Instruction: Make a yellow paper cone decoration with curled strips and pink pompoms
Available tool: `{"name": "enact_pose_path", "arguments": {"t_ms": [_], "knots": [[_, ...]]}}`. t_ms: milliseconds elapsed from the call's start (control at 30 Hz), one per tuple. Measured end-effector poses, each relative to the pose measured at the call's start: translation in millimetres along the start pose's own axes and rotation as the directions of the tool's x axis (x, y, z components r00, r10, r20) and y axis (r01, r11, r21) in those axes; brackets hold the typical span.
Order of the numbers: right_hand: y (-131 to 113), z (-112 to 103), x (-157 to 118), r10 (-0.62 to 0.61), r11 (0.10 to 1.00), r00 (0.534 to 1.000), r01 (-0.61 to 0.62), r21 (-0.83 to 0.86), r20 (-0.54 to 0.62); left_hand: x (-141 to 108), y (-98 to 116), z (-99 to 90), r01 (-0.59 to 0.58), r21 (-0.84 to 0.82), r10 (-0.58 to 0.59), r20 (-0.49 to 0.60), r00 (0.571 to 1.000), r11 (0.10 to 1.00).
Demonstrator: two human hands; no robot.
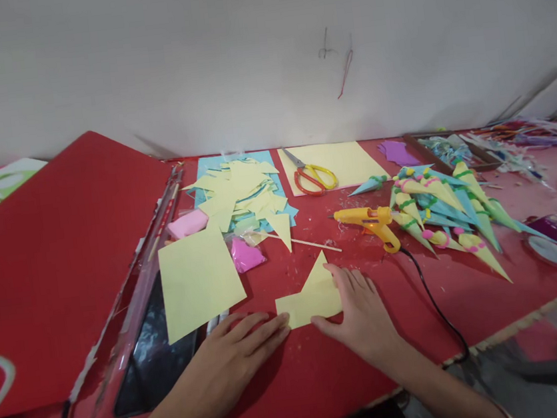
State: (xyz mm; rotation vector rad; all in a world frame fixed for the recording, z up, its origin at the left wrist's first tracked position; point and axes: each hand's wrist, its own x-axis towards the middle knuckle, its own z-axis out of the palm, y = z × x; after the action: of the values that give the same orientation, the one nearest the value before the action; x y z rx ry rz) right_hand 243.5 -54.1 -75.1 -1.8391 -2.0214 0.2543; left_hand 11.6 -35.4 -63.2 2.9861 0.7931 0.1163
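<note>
A folded piece of pale yellow paper (307, 305) lies on the red table before me, with one pointed flap standing out toward the wall. My left hand (239, 348) reaches in from the left, its index finger and thumb close together on the paper's lower left corner. Around the right side of the same paper is my right hand (360, 310), thumb at the near edge and fingers over the far part. A yellow square sheet (199, 282) rests just beyond my left hand, partly over a dark phone-like slab (150, 364).
A yellow glue gun (370, 222) lies right of centre, its black cord trailing to the table's front edge. Paper cones (438, 201) are heaped at the right. Scissors (312, 177), cut paper pieces (236, 187) and pink packets (246, 254) lie toward the wall.
</note>
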Motion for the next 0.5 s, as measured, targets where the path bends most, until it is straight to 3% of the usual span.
{"name": "enact_pose_path", "arguments": {"t_ms": [167, 333, 500], "knots": [[18, -5, -8, 0.031, 0.999, 0.999, -0.032, -0.021, -0.032, 0, -1, -2.3, -0.010, -0.005, 0.010, -0.016, 1.000, 1.000], [30, -12, -12, 0.060, 0.998, 0.998, -0.060, 0.003, 0.032, 3, 0, -5.2, -0.001, 0.011, 0.002, -0.049, 0.999, 1.000], [38, -20, -9, -0.017, 0.997, 0.998, 0.012, 0.081, 0.055, 2, -2, -4.3, -0.017, 0.023, 0.018, -0.020, 1.000, 1.000]]}}
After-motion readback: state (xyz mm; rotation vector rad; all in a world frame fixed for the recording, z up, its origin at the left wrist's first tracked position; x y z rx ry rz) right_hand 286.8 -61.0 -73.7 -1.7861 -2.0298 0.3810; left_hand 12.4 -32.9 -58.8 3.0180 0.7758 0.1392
